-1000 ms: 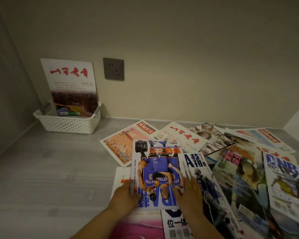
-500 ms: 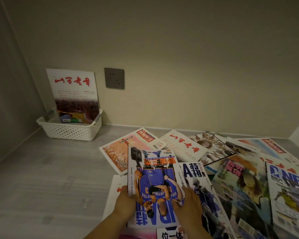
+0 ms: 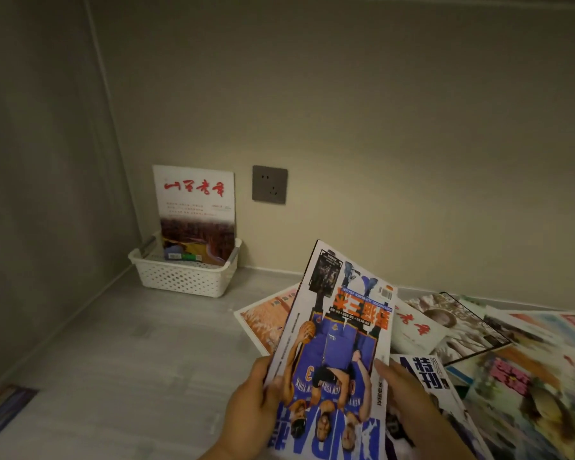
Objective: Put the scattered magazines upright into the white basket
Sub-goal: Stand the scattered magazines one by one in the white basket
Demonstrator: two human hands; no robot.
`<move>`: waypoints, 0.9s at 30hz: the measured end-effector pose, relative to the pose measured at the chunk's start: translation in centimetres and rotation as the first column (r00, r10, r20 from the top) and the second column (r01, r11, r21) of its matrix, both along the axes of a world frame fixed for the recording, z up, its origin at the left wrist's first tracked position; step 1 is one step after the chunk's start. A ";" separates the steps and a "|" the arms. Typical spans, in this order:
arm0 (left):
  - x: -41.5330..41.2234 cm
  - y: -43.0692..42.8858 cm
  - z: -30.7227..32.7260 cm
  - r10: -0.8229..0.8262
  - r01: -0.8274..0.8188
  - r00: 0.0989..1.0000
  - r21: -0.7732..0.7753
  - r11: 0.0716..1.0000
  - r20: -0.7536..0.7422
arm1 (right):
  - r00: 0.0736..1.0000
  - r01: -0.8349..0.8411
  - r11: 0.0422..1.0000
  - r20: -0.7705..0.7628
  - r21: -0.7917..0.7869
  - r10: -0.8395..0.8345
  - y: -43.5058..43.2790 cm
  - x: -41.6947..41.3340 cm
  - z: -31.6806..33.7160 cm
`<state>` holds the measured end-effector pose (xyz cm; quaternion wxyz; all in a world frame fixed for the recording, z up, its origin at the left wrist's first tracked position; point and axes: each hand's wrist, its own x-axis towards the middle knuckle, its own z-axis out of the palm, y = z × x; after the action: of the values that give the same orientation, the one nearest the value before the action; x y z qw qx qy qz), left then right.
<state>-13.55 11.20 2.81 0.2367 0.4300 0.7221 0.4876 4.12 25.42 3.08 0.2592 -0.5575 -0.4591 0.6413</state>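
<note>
A basketball magazine (image 3: pixel 337 346) with a blue-uniformed player on its cover is lifted off the pile, tilted up. My left hand (image 3: pixel 251 410) grips its left edge and my right hand (image 3: pixel 409 403) holds its right edge. The white basket (image 3: pixel 185 277) stands in the far left corner against the wall. One white magazine with red characters (image 3: pixel 195 207) stands upright in it. Several other magazines (image 3: pixel 472 346) lie scattered flat on the grey surface at the right.
A grey wall socket (image 3: pixel 269 184) sits on the back wall just right of the basket. A side wall closes the left. The corner of a dark magazine (image 3: pixel 4 413) lies at the lower left. Bare grey surface (image 3: pixel 140 353) stretches between hands and basket.
Both hands have raised the basketball magazine off the pile and tilted it up. The view has swung so the basket now appears closer to centre.
</note>
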 end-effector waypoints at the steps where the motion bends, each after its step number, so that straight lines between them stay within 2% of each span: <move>1: -0.6 -0.3 0.2 0.010 -0.010 1.000 -0.004 1.000 -0.012 | 1.000 -0.020 1.000 -0.021 0.003 0.020 -0.2 -0.7 0.4; 7: -6.1 -1.5 2.2 -0.008 0.011 0.994 0.030 0.999 -0.106 | 0.980 -0.024 0.998 -0.198 0.055 0.034 -1.2 -6.5 2.1; 10: -9.9 -1.6 2.9 0.050 -0.045 0.986 0.036 0.998 -0.160 | 0.972 0.016 0.994 -0.235 0.108 0.010 -2.1 -9.9 2.9; 17: -19.3 -1.0 5.2 0.121 -0.113 0.987 0.082 0.990 -0.101 | 0.973 0.038 0.973 -0.228 0.228 0.016 -3.8 -18.4 5.2; 21: -24.3 0.0 7.5 0.165 -0.158 0.986 0.175 0.972 -0.030 | 0.957 0.041 0.965 -0.286 0.259 0.036 -4.1 -22.9 6.5; 27: -30.3 2.5 12.8 0.170 -0.156 0.985 0.329 0.931 -0.013 | 0.945 0.104 0.921 -0.325 0.376 0.026 -1.5 -28.6 10.4</move>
<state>-43.80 13.69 15.62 0.1061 0.4117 0.6691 0.6096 -24.47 23.91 13.50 0.4492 -0.3914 -0.5169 0.6147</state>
